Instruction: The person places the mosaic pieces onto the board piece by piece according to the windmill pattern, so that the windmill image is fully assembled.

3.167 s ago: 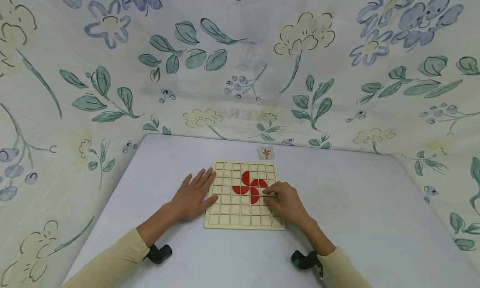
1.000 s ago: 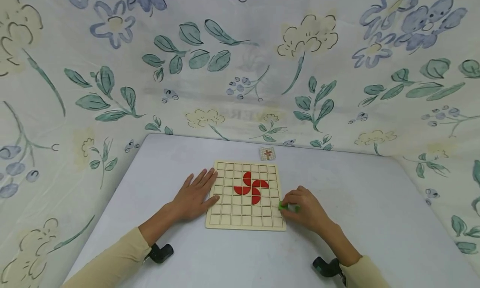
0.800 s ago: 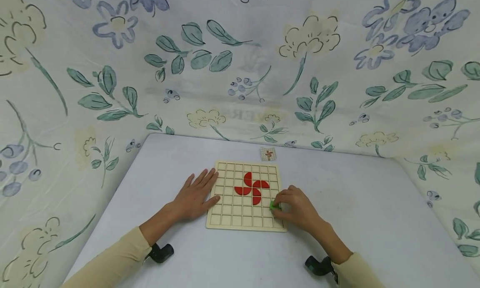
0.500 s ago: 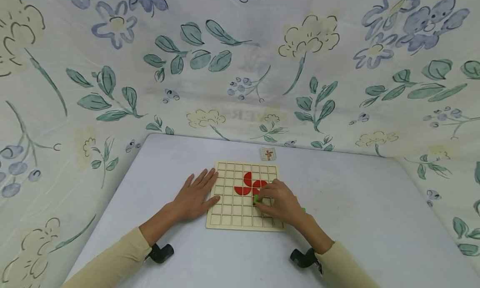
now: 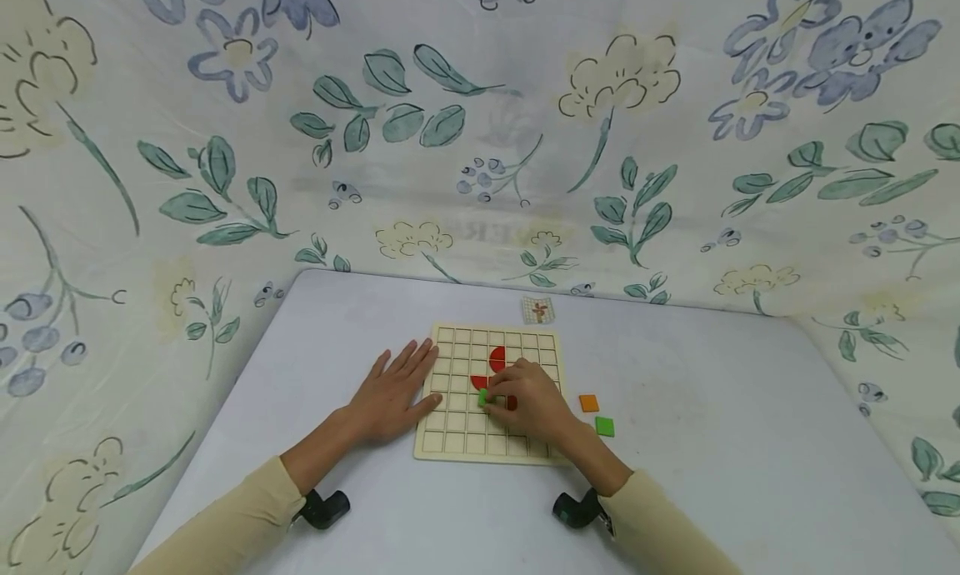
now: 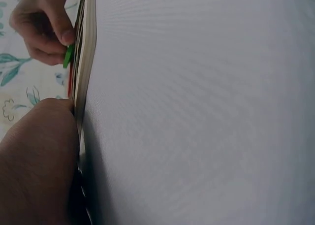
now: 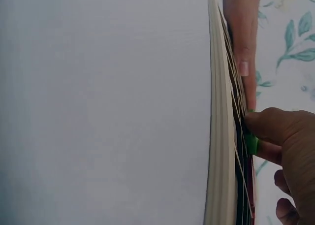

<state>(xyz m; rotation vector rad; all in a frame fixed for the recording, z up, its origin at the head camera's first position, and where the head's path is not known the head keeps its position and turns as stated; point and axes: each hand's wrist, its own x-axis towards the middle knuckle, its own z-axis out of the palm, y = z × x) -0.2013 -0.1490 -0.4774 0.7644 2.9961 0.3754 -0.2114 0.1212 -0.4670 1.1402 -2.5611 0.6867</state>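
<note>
A pale wooden grid board [image 5: 453,443] lies on the table. My left hand [image 5: 384,398] rests flat along its left edge, fingers straight, fingertips and thumb touching the rim. Over the middle of the board, my right hand [image 5: 528,400] pinches a small green square tile [image 5: 482,397] between thumb and fingers. In the left wrist view the green tile [image 6: 68,56] stands tilted at the board's surface; the right wrist view shows the thumb against it. Red curved pieces [image 5: 497,359] sit in grid cells, partly hidden by my right hand.
To the right of the board lie an orange square tile [image 5: 588,402] and another green square tile [image 5: 604,426]. A small pattern card [image 5: 537,310] with a red pinwheel lies behind the board. Floral cloth [image 5: 480,142] hangs beyond the table [image 5: 697,408].
My right hand has picked up a green tile at the board's right and carried it left over the red pieces. The orange tile and other green tile are now uncovered. My left hand stays put.
</note>
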